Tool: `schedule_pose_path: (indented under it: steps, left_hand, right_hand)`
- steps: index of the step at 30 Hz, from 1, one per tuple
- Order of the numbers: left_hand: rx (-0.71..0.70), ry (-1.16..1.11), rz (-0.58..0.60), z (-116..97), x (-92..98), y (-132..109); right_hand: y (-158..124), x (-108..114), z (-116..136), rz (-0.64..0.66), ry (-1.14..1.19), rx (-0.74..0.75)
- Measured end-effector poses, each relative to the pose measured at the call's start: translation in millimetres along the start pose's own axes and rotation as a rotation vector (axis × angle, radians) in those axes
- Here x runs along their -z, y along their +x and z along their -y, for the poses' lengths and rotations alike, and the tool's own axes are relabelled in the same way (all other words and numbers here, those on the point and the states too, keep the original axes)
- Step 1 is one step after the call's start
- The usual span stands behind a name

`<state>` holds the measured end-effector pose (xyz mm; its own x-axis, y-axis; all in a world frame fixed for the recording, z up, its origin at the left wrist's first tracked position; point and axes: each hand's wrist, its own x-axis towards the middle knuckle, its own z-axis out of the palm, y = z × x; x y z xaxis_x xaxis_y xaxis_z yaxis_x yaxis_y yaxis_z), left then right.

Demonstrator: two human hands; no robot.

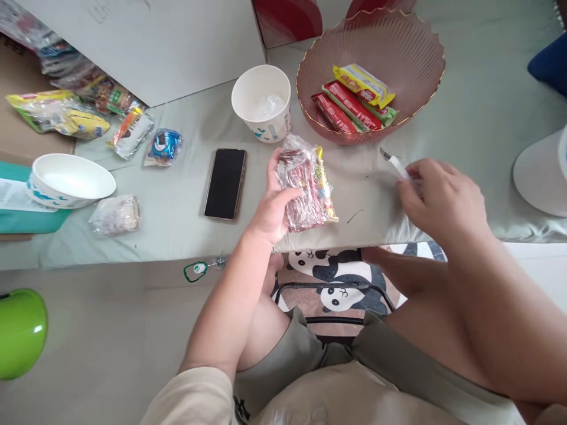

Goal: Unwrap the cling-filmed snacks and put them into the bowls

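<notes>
My left hand (277, 206) is closed around a bundle of snack packets (305, 189) in crinkled clear plastic, with red packaging inside and a colourful yellow packet along its right side. My right hand (445, 198) grips a small knife (396, 164) by its white handle, the short metal blade pointing up and left, apart from the bundle. Beyond them stands a pink ribbed bowl (411, 106) with a gold scalloped rim, holding several red, green and yellow wrapped bars (354, 103). A white paper tub (261, 106) with crumpled clear plastic in it is just behind the bundle.
A phone (225, 183) lies left of my left hand. Further left are a blue packet (163, 146), a wrapped snack (116, 215), a white paper bowl (73, 180) and a heap of packets (66, 112). A white cylindrical container (543, 171) stands at the right.
</notes>
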<state>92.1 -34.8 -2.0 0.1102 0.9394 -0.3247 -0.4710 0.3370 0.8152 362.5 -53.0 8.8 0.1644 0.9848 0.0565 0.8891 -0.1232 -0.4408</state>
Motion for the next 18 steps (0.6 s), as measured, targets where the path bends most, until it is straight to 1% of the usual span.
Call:
schedule_pose_path:
  steps: [1,4,5,6,8,11,13,15,17,18]
  left_hand:
    - [-0.006,0.019,0.032,0.8,0.3,-1.2]
    - [0.051,0.088,0.122,3.4,0.2,-6.7]
    - [0.081,0.109,0.156,4.4,-0.1,-8.8]
    - [0.112,0.13,0.195,5.5,-0.4,-10.7]
    - [0.16,0.182,0.272,8.3,-0.8,-13.6]
    - [0.152,0.25,0.332,12.7,-0.9,-15.3]
    - [0.124,0.264,0.318,14.5,-1.8,-15.9]
    - [0.122,0.247,0.281,15.5,-4.5,-16.8]
    - [0.112,0.201,0.239,16.6,-9.0,-17.6]
    - [0.091,0.178,0.225,17.5,-11.5,-17.8]
  right_hand:
    - [-2.4,0.0,8.8,0.013,0.127,0.002]
    - [-6.8,-5.2,35.0,0.087,0.659,0.054]
    - [-6.8,-8.3,42.2,0.109,0.779,0.068]
    - [-6.2,-11.6,48.1,0.126,0.844,0.078]
    - [-3.8,-17.4,56.6,0.161,0.836,0.103]
    - [-1.4,-22.0,63.3,0.206,0.747,0.151]
    - [-2.9,-22.5,65.6,0.17,0.701,0.168]
    - [-6.9,-22.5,67.2,0.102,0.688,0.2]
    - [-11.7,-23.3,68.9,0.066,0.691,0.267]
    - [-14.0,-24.1,69.9,0.068,0.692,0.302]
